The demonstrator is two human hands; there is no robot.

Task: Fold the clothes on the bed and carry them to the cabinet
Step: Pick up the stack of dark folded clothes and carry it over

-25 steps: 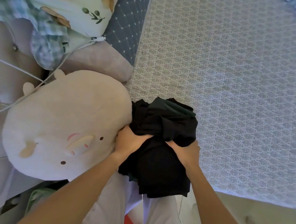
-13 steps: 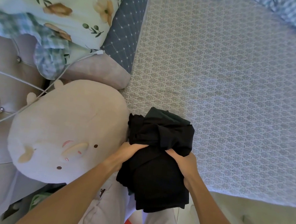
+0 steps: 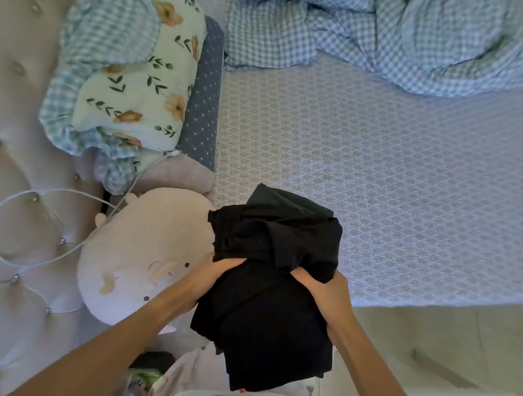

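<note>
Bed [image 3: 388, 188]: patterned sheet, gingham duvet [image 3: 408, 34] bunched at far side.
Plush pillow [image 3: 142, 258]: beside the bundle.
Black clothes [image 3: 269, 295]: folded stack, at the bed's near edge.
Left hand [image 3: 218, 275], right hand [image 3: 329, 294]: fingers curled into the stack's sides.
Step, judged: carrying; next, turn toward the unseen cabinet, keeping folds tight.

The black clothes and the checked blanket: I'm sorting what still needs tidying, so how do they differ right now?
The black clothes are plain and dark; the checked blanket is pale blue gingham. The black clothes are a compact bundle gripped by the left hand and right hand at the bed's near edge; the checked blanket lies loose and rumpled at the far side, untouched. Both are soft fabric.
</note>
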